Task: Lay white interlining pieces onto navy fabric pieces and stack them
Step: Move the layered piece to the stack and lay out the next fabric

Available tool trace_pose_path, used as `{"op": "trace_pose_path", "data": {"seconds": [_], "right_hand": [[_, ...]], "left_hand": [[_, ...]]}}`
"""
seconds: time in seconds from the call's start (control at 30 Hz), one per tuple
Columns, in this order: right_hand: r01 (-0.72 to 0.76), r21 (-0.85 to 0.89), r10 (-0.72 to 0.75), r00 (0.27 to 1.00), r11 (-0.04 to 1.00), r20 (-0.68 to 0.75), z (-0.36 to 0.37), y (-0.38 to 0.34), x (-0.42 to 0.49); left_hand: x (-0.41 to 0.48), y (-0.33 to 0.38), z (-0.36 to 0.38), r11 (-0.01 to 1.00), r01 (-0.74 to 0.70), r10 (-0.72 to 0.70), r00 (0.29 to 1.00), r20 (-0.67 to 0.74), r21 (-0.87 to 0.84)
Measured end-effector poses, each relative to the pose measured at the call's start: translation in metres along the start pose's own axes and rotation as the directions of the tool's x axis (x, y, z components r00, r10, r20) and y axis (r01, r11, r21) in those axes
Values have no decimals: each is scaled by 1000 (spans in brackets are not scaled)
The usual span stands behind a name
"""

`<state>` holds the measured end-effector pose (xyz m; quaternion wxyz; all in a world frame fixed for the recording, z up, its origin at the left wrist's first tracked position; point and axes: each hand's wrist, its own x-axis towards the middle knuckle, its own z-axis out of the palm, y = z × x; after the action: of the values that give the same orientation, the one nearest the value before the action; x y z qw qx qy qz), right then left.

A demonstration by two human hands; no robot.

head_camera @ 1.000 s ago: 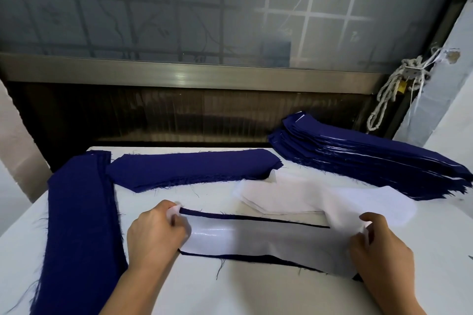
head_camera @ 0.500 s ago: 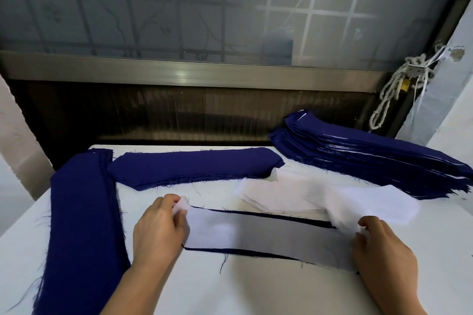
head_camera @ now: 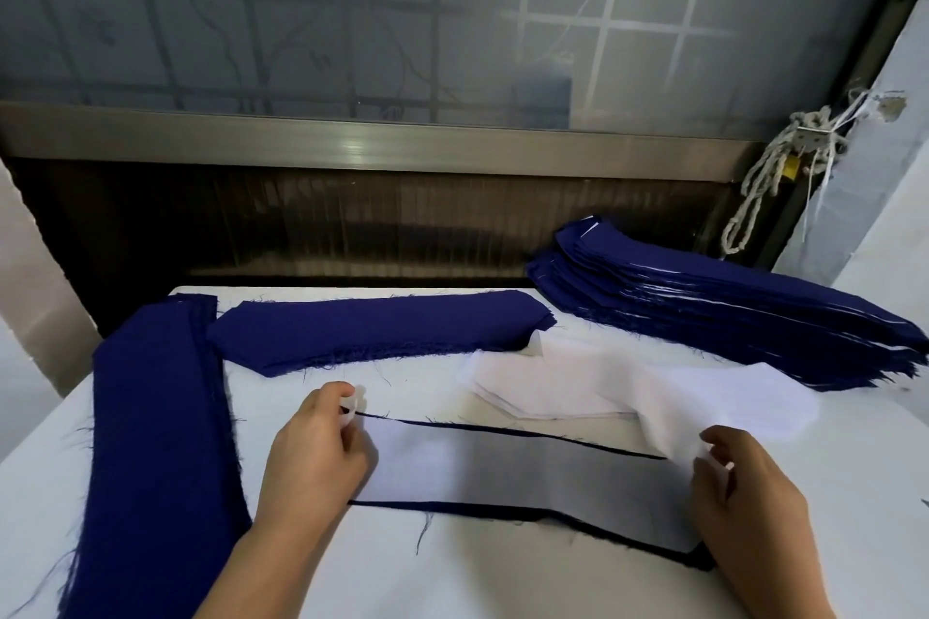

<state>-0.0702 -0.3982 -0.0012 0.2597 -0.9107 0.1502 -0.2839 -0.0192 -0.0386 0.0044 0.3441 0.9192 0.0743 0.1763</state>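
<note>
The left hand [head_camera: 314, 460] and right hand [head_camera: 754, 508] each pinch an end of the white interlining piece [head_camera: 502, 473] lying between them on the navy piece [head_camera: 693, 559], which likely wants gentle tension, an even dark border, then smoothing flat.

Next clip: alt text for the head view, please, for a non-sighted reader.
The left hand and right hand pinch the ends of a thin white interlining piece lying on a long navy fabric piece at the front of a white table. Behind lie a loose pile of white interlining, a flat navy fabric pile and, at right, a tall navy stack.
</note>
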Motion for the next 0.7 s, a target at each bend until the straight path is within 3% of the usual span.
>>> {"op": "trace_pose_path", "data": {"seconds": [0.17,0.7], "right_hand": [[-8,-135,23,994,991,106,1,3,0],[-62,-192,80,993,979,84,-3,0,1]], "left_hand": [[3,-4,0,997,58,-58,998,7,50],[6,-9,-4,982,124,-119,992,-45,141]]}}
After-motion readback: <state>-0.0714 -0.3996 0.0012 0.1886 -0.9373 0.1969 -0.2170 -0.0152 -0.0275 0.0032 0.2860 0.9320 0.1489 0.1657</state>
